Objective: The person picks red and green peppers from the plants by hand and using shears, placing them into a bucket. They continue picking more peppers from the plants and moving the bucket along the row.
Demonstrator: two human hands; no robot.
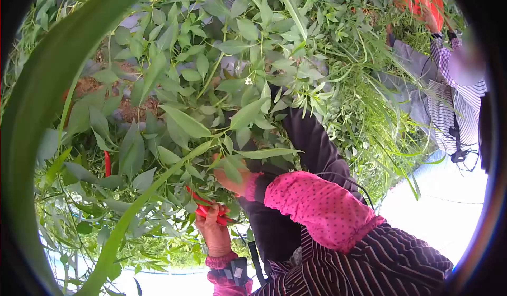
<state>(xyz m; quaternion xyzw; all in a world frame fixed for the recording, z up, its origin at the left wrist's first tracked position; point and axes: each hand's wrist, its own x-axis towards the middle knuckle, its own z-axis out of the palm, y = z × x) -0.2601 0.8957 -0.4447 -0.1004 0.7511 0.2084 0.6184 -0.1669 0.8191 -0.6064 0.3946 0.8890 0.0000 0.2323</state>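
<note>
My left hand (213, 234), at the lower middle, is closed around several red chili peppers (203, 210) that stick out past the fingers. Just above and to the right, my right hand (232, 176) reaches in among the leaves of the pepper plant (185, 121). Leaves cover most of its fingers, so their grip is hidden. Another red chili pepper (108, 164) hangs among the foliage to the left. A small white flower (248, 81) shows higher up on the plant.
A long green blade (31, 111) curves very close across the left side. My legs in dark trousers (317, 137) stand among the plants. At the upper right, a co-worker in a striped shirt (457, 105) has an orange-red gloved hand (430, 8) in the foliage.
</note>
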